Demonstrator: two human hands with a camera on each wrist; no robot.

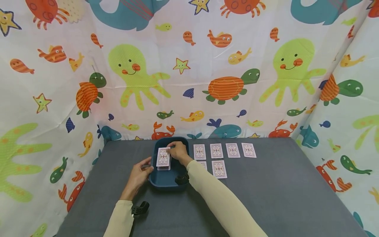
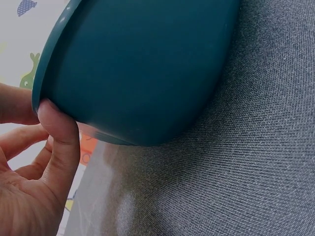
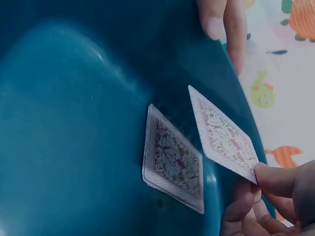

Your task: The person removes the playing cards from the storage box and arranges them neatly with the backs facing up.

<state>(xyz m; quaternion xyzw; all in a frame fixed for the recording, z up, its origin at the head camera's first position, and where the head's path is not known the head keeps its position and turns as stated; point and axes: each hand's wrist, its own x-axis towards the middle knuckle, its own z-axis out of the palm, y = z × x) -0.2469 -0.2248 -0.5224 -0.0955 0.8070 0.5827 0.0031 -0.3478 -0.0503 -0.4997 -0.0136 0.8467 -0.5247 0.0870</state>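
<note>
My left hand (image 1: 138,176) holds the left rim of a dark blue plastic tub (image 1: 166,181); in the left wrist view its thumb and fingers pinch the tub's edge. Over the inside of the tub, my right hand (image 1: 178,152) pinches a playing card (image 3: 224,135) by one corner, its red-patterned back facing up. Below that card, a small stack of playing cards (image 3: 173,162) lies on the tub's floor, also back up. The held card covers most of this stack in the head view.
Right of the tub, several playing cards (image 1: 216,151) lie back up in a row on the grey table (image 1: 266,197). A nearer row holds another card (image 1: 219,169) and one partly hidden by my right sleeve (image 1: 216,191). A sea-animal curtain (image 1: 189,108) hangs behind.
</note>
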